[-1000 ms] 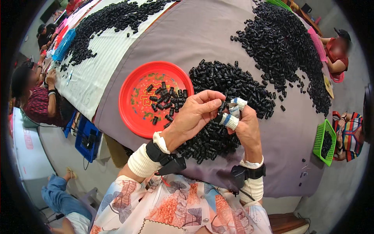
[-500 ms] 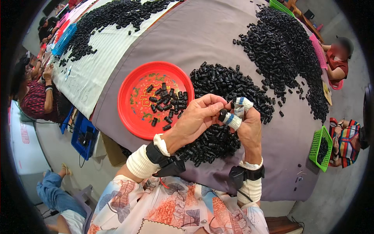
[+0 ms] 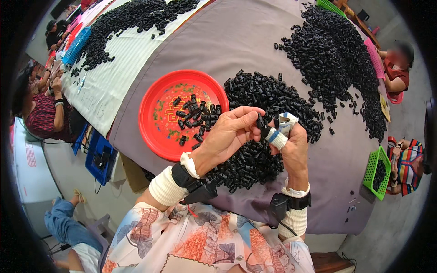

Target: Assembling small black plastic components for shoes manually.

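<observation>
My left hand (image 3: pixel 230 134) is closed, pinching a small black cylindrical plastic part (image 3: pixel 261 121) between thumb and fingertips. Close against it is my right hand (image 3: pixel 293 143), fingers curled, with white and blue-striped cloth covers on its thumb and index finger. Black shows at the covered thumb's tip; what the right fingers hold is partly hidden. Under and beyond both hands spreads a heap of similar black parts (image 3: pixel 268 98). To the left, a round red tray (image 3: pixel 152 132) with a printed pattern holds several more of these parts.
A larger heap of black parts (image 3: pixel 332 59) covers the far right, near a green basket (image 3: pixel 377 173) at the table edge. Another heap (image 3: pixel 123 29) lies on white cloth at far left beside a blue basket (image 3: pixel 76 45). Other people sit around the tables.
The black part now shows upright between my left fingertips, and my left fingers have shifted slightly. My right index finger has drawn back a little from the left fingertips.
</observation>
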`<state>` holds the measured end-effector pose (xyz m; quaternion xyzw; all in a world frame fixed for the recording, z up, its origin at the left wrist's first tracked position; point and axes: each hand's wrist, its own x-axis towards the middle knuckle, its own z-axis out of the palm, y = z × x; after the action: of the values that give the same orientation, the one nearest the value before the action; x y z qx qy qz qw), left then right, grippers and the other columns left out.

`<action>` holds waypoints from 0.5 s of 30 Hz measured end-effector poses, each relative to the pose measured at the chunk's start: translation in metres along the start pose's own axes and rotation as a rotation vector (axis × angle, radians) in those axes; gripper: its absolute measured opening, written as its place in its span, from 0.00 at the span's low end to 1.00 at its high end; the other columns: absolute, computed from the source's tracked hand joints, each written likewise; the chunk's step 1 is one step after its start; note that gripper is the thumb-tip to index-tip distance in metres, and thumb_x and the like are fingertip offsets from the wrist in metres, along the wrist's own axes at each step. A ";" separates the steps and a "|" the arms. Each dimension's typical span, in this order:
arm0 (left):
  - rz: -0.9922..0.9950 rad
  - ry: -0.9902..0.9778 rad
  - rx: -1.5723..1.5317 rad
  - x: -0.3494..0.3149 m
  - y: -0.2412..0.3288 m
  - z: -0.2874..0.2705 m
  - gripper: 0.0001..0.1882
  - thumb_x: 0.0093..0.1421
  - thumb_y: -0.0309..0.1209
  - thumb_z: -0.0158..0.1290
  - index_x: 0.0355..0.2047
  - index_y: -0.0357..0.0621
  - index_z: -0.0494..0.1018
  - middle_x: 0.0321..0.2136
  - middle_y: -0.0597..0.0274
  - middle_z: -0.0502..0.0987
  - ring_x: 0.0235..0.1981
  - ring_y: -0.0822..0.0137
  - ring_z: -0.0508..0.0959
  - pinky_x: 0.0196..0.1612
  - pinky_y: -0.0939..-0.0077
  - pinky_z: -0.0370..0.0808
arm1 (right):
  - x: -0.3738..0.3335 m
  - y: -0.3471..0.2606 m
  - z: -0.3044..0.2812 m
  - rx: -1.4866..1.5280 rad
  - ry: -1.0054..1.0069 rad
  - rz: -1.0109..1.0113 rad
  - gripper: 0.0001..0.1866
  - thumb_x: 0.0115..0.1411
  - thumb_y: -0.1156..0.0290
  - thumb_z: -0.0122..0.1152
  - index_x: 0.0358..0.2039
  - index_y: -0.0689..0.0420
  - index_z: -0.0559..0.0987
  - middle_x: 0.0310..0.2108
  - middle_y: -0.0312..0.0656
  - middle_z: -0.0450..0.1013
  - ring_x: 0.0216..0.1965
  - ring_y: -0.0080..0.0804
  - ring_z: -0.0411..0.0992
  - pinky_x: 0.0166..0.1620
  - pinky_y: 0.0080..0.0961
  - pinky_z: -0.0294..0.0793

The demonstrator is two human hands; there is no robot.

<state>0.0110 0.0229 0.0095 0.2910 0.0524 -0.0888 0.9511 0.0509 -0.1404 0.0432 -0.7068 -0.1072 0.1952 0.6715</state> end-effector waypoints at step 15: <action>0.009 -0.057 0.060 -0.003 0.004 0.016 0.13 0.57 0.25 0.50 0.43 0.37 0.69 0.34 0.62 0.75 0.35 0.73 0.75 0.40 0.78 0.72 | 0.003 -0.009 0.005 -0.190 -0.063 0.044 0.16 0.44 0.66 0.70 0.28 0.60 0.73 0.19 0.30 0.68 0.15 0.13 0.62 0.17 0.13 0.60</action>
<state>0.0095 0.0173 0.0256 0.3168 0.0212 -0.0942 0.9436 0.0522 -0.1340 0.0519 -0.7630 -0.1306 0.2213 0.5932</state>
